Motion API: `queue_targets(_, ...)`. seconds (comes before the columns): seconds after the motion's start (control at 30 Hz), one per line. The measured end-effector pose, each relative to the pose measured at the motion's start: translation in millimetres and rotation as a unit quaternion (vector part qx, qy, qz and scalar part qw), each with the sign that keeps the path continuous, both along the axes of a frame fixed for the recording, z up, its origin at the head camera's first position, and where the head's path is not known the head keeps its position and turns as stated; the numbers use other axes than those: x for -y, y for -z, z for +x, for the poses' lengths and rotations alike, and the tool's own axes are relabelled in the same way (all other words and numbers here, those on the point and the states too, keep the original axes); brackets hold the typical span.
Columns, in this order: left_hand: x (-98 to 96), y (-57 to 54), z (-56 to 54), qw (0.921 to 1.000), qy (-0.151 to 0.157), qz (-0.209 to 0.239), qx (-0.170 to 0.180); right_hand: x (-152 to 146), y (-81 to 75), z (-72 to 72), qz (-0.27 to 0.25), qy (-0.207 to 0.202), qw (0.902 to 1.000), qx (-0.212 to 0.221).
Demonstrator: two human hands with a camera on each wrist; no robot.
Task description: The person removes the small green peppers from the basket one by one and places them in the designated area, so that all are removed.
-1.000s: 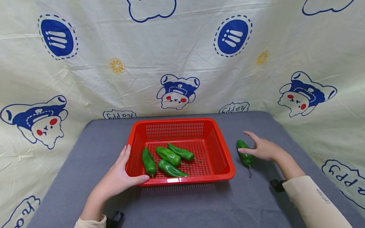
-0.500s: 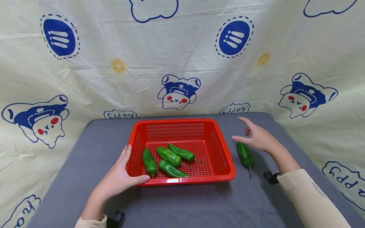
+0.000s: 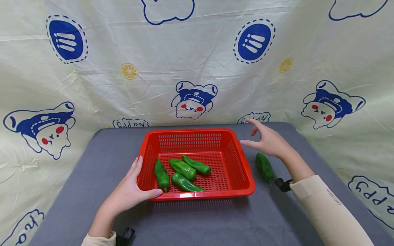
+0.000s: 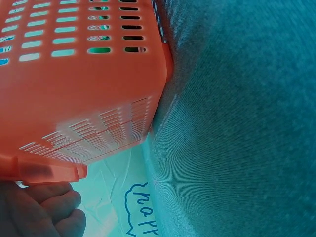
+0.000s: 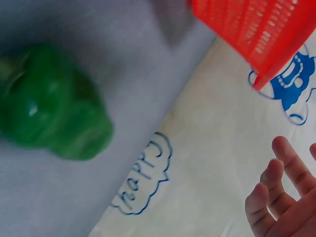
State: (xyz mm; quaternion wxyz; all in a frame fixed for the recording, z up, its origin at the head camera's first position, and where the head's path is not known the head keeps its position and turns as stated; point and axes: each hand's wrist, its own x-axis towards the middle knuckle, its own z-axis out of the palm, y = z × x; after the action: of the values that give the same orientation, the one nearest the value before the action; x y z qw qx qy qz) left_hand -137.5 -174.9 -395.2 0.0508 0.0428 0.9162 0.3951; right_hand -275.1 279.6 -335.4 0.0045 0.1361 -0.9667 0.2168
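The red basket (image 3: 221, 194), glossy and slotted, sits mid-frame with four shiny green peppers (image 3: 182, 169) inside. The left hand (image 3: 127, 192) clasps its lower-left corner; the right hand (image 3: 272, 140) hovers, thumb and fingers spread, near its upper-right corner. A lone pepper (image 3: 264, 166) lies right.

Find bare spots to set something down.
Bare: table in front of the basket; table left of the left hand; basket's right end. Crowded: basket's left and middle, four peppers; table right of the basket, loose pepper and right hand.
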Motion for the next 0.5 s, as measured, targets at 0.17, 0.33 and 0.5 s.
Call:
queue_targets(0.17,0.7,0.1,0.0,1.0,-0.001,0.0,0.001,21,-7.4,-0.4,-0.012,-0.015,0.9998,-0.007)
queue_targets(0.33,1.3,1.0,-0.5,1.0,-0.002,0.002,0.003,38,-12.4,-1.7,-0.008,-0.033,0.9993,-0.018)
queue_targets(0.5,0.7,2.1,-1.1,1.0,-0.001,0.001,-0.005,52,-15.7,-2.6,-0.008,-0.043,0.9988,-0.022)
